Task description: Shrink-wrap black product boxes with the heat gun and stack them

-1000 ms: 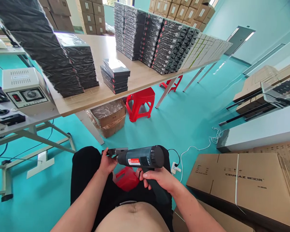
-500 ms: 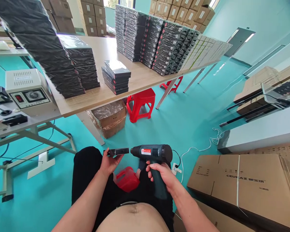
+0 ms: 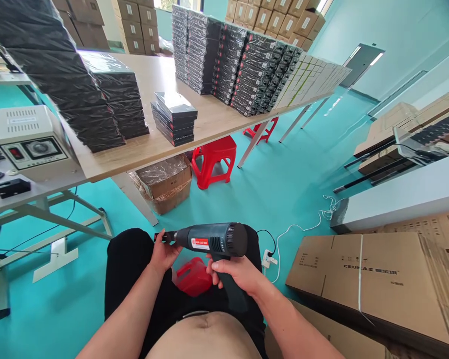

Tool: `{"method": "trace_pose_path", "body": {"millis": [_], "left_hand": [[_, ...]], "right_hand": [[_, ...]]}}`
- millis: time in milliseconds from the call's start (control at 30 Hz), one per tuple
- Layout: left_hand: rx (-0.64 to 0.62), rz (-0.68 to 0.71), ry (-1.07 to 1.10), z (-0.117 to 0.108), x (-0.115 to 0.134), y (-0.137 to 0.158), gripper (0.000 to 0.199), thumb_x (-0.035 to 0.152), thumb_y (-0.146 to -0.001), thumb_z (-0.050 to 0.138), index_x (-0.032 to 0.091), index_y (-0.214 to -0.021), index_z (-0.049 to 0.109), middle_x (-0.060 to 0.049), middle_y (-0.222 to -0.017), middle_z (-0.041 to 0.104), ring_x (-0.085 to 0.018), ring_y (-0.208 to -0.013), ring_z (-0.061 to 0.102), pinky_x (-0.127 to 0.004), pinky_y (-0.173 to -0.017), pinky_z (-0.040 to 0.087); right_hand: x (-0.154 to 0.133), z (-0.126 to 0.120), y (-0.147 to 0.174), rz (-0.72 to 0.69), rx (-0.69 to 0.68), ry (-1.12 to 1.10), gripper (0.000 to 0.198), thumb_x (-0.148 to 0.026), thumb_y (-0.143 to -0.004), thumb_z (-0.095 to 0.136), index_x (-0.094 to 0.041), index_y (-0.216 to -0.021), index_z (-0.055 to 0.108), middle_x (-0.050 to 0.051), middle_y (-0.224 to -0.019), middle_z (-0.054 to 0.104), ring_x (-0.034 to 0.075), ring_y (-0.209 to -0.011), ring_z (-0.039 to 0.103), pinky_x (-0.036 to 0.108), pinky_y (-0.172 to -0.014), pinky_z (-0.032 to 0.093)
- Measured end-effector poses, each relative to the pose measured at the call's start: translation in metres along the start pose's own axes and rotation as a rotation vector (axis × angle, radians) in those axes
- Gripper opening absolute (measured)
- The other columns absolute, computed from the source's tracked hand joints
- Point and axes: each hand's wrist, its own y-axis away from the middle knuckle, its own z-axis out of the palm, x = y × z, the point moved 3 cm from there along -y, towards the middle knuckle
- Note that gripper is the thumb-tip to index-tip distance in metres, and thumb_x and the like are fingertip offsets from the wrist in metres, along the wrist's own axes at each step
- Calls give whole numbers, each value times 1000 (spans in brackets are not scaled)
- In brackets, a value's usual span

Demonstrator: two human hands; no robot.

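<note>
My right hand (image 3: 234, 273) is wrapped round the handle of a dark heat gun (image 3: 219, 232) with a red and white label. The gun's nozzle points left and overlaps the small black box (image 3: 159, 238) in my left hand (image 3: 166, 254). Fingers of that hand hold the box by its edges above my lap. Much of the box is hidden behind the nozzle and fingers. On the wooden table (image 3: 142, 164) ahead sits a short pile of similar black boxes (image 3: 175, 119), slightly uneven.
Tall stacks of film-wrapped black boxes (image 3: 224, 65) stand on the table. A control unit (image 3: 30, 139) sits at left. Red stools (image 3: 215, 157) and an open carton (image 3: 172, 187) are below. A white power strip (image 3: 269, 259) lies near large cartons (image 3: 359, 279) at right.
The heat gun has moved left, so its nozzle now overlaps the black box. The box shows less of its length. The whole view has shifted slightly.
</note>
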Motion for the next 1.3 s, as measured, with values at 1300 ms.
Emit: {"method": "trace_pose_path", "body": {"millis": [1300], "left_hand": [[110,68,-136,-3,-1,-4,32,10,-46,46,15,-77,56,-7,-67,62,-22,-58,61,-36,-57,54]], "right_hand": [[28,-65,49,93,185,-184,30,-29,-74,59,-13,-99,65,7,-78,65,14,-59,59,25,-49,44]]}}
